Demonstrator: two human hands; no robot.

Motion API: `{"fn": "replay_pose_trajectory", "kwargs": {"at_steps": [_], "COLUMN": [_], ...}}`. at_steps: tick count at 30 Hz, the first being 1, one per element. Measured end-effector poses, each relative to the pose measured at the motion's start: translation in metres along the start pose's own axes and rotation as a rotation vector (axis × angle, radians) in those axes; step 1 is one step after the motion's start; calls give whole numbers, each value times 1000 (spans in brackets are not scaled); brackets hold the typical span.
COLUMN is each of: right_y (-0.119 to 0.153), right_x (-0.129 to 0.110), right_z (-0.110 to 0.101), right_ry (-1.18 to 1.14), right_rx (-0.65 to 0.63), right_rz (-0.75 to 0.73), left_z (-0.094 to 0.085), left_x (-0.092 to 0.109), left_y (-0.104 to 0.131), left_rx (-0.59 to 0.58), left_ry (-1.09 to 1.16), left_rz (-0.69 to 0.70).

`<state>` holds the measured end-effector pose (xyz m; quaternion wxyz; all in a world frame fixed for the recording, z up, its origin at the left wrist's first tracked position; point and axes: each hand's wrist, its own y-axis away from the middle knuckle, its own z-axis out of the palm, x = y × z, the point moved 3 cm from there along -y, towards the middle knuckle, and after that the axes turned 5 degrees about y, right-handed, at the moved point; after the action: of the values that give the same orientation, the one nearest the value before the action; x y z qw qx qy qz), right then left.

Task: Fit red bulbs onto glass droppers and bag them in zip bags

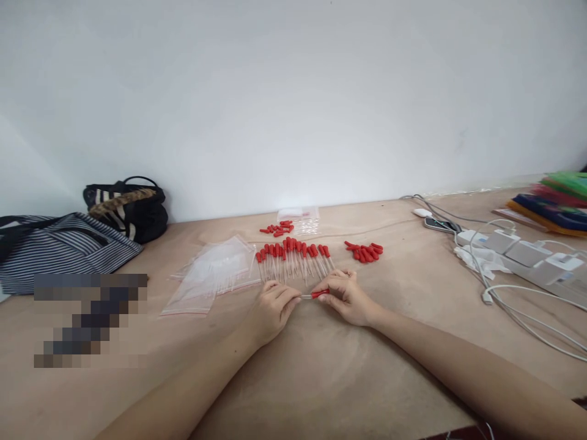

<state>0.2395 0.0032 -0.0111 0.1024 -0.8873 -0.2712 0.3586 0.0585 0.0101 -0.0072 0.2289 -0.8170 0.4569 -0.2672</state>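
Between the fingers of my left hand [274, 305] is a clear glass dropper tube [306, 297], its right end meeting a red rubber bulb [320, 294]. My right hand [343, 296] pinches that bulb. How far the tube sits inside the bulb I cannot tell. Just beyond my hands lies a row of droppers [293, 253], red bulbs facing away and clear tubes pointing toward me. A pile of loose red bulbs [365, 252] rests beyond my right hand. Farther back are more red bulbs [278, 229] beside a clear bag of tubes [306, 225].
Flat zip bags [202, 278] lie left of the droppers, some with tubes. A striped bag [68, 244] and a black bag [151, 211] stand far left. At right are a power strip with chargers [532, 250], white cables [509, 311] and stacked colourful folders [554, 205].
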Motion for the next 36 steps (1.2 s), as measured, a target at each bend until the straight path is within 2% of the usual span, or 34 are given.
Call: {"fn": "replay_pose_trajectory", "kwargs": {"at_steps": [18, 25, 36], "right_y": [-6, -6, -10], "right_x": [1, -2, -9], "right_z": [10, 8, 9], "right_ry": [-120, -57, -106], "right_rx": [130, 109, 108], "right_rz": [-10, -30, 15], "left_z": [0, 0, 3], "left_x": [7, 8, 10], "left_y": [0, 0, -3], "left_rx": [52, 49, 35], "left_ry": [-35, -63, -50], "left_rz": [-36, -59, -81]}}
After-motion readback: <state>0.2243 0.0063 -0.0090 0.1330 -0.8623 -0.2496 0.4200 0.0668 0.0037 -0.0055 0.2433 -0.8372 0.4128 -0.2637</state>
